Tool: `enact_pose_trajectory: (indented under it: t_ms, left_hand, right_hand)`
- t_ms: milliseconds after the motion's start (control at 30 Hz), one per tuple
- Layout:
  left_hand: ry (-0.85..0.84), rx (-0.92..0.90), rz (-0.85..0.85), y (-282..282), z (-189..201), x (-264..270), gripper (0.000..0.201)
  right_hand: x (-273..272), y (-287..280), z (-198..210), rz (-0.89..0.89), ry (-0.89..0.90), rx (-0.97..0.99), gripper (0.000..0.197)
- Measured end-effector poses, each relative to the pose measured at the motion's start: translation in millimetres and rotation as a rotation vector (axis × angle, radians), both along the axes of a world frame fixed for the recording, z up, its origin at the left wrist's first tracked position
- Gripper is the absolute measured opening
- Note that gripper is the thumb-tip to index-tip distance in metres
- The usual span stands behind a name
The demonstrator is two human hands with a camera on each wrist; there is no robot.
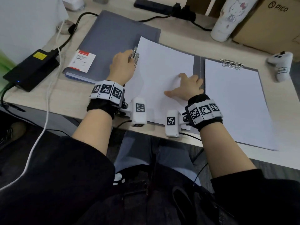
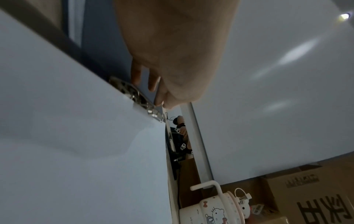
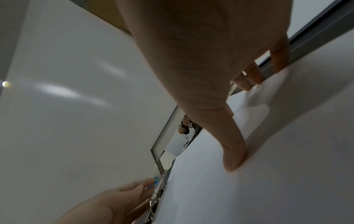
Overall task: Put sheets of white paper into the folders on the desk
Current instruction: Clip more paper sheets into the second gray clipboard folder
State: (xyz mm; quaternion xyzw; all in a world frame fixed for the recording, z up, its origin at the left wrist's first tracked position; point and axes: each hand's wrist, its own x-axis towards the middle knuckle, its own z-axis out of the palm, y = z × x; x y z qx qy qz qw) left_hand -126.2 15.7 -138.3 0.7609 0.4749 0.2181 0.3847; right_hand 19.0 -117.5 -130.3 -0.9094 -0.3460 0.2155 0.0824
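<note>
A grey folder (image 1: 197, 62) lies open on the desk. On its left half rests a white sheet (image 1: 162, 70), its left edge at a metal clip (image 1: 135, 58). My left hand (image 1: 123, 64) reaches the clip, and thumb and fingertips pinch it in the left wrist view (image 2: 161, 103). My right hand (image 1: 186, 86) presses spread, straight fingers on the sheet near the spine. The folder's right half holds paper (image 1: 235, 103) under a top clip (image 1: 232, 63). A closed grey folder (image 1: 116, 38) lies at the back left.
A black power adapter (image 1: 30, 69) and a white cable (image 1: 47, 101) lie at the left. A power strip (image 1: 155, 5), a cartoon-cat tumbler (image 1: 227, 20) and a cardboard box (image 1: 272, 25) stand behind. A white plush toy (image 1: 280, 65) sits at the right.
</note>
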Motion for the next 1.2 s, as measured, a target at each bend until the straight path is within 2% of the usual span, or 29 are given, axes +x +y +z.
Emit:
enact_pose_trajectory:
  t_ms: [167,333,467,567,667,767,833,967,1100,1200]
  left_hand:
    - [-0.092,-0.099,-0.010,7,1,11,0.014]
    - [-0.318,-0.114,0.098,-2,15,5,0.037]
    - [-0.426,-0.082,0.091,-5,10,0,0.030]
    - [-0.430,-0.029,0.111,-5,6,-3,0.026]
    - [-0.471,-0.041,0.173,-7,3,-7,0.032]
    - [-0.466,-0.066,0.200,-7,-4,-10,0.020]
    - [-0.443,-0.054,0.233,-8,-7,-12,0.014]
    - [-0.335,-0.028,0.328,-6,-13,-18,0.020]
    - [-0.338,-0.185,0.386,-4,-14,-26,0.012]
    - [-0.309,-0.298,0.417,-3,-12,-30,0.014]
  right_hand:
    - [2,1,-3,-0.010,-0.012,-0.006,0.083]
    - [6,2,-5,-0.043,0.022,0.034,0.085]
    - [6,4,-7,-0.053,0.032,0.052,0.085]
    - [6,4,-9,-0.059,0.044,0.077,0.085]
    - [7,3,-11,-0.062,0.060,0.101,0.086]
    - [7,2,-13,-0.073,0.074,0.139,0.086]
    - [7,2,-14,-0.080,0.076,0.153,0.087]
    - [8,2,-17,-0.085,0.065,0.160,0.086]
    - [9,1,-21,-0.085,0.060,0.174,0.085]
    - [9,0,-23,-0.086,0.065,0.183,0.085]
